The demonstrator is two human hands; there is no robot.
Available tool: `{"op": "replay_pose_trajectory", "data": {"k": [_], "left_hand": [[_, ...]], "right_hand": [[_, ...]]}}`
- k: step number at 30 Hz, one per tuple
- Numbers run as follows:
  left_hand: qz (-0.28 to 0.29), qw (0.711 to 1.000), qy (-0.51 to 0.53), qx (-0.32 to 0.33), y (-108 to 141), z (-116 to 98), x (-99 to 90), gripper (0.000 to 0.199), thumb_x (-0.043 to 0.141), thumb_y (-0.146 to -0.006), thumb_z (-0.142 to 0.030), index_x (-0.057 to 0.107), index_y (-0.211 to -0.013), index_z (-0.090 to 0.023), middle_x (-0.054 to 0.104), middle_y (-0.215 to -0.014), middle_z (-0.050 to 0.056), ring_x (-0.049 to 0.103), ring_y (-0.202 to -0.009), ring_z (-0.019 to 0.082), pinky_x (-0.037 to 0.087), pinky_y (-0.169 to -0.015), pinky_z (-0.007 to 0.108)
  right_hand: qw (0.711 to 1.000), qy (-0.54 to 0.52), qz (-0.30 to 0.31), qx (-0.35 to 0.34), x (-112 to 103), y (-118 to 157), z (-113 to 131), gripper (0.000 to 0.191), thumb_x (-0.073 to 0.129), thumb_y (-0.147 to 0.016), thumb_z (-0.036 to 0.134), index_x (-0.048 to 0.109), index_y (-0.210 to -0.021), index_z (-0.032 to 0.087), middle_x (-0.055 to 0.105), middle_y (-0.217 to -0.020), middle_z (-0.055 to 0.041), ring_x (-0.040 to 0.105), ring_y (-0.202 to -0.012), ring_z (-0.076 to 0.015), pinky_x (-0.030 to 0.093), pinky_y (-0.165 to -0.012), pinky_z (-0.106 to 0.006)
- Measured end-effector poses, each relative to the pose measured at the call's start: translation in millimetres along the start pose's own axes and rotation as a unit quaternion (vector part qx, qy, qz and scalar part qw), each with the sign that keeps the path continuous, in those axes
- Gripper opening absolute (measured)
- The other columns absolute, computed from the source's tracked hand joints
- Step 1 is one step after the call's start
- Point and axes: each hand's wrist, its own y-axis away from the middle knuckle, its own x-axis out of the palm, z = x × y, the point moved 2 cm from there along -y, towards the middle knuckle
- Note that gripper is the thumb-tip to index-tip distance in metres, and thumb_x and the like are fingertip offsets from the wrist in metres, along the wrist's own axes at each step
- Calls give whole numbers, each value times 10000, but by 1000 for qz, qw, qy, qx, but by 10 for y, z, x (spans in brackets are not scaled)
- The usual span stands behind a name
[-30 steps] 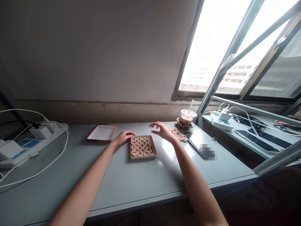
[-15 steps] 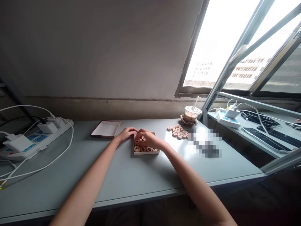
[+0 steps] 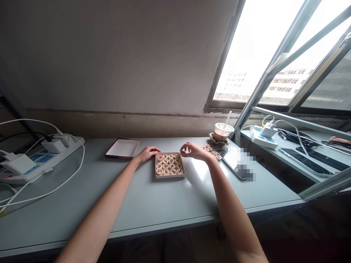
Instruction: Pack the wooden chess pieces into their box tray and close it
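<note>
An open box point(image 3: 170, 176) holds several round wooden pieces point(image 3: 171, 166) with red or black characters, laid in rows. My left hand point(image 3: 148, 153) rests at the box's upper left corner, fingers reaching its edge, holding nothing. Just off the upper right corner, my right hand point(image 3: 194, 151) is raised with thumb and fingers curved apart, and no piece shows between them. More round pieces point(image 3: 206, 147) lie on the table behind the right hand, which partly hides them.
At the left of the box lies an open lid point(image 3: 123, 149). A drink cup point(image 3: 222, 132) in a carton holder stands at the back right, near a phone point(image 3: 233, 164). Power strips with white cables point(image 3: 74, 168) lie at far left and on the right shelf.
My right hand has moved right, off the box, uncovering the pieces inside it, and now hides part of the loose pieces. My left hand has stayed at the box's corner.
</note>
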Motion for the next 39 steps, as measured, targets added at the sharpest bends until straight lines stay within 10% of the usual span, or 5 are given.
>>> {"op": "replay_pose_trajectory", "data": {"k": [5,15,31,39], "left_hand": [[-4,1000,5,0,8,-1,-1,337,501,-712,-384,639,-900,-141,650,-985,77,582,-947,243,428,-822,325],[-10,1000,-23,19,-9,3,-9,327,503,-718,-368,660,-895,-142,649,-950,66,569,-931,225,412,-844,318],[-10,999,-36,38,-56,58,-16,337,493,-721,-379,664,-888,-142,661,-945,66,565,-955,231,391,-888,324],[-9,999,-27,18,-38,44,-12,332,496,-723,-375,661,-900,-149,655,-984,72,572,-947,229,411,-833,308]], "right_hand": [[974,133,-50,179,-167,185,-430,190,575,-767,206,654,-936,171,609,-908,-90,566,-840,-211,426,-744,-331],[985,-45,-23,-164,363,-83,574,316,598,-812,215,593,-1122,274,577,-1136,-48,545,-1001,-175,426,-841,-308],[988,0,-71,-135,630,-115,755,196,528,-875,249,589,-1059,225,577,-1040,-60,561,-947,-175,427,-807,-299],[991,-56,-67,-99,163,-51,400,192,578,-821,264,639,-987,188,641,-933,-48,583,-785,-133,446,-706,-240]]}}
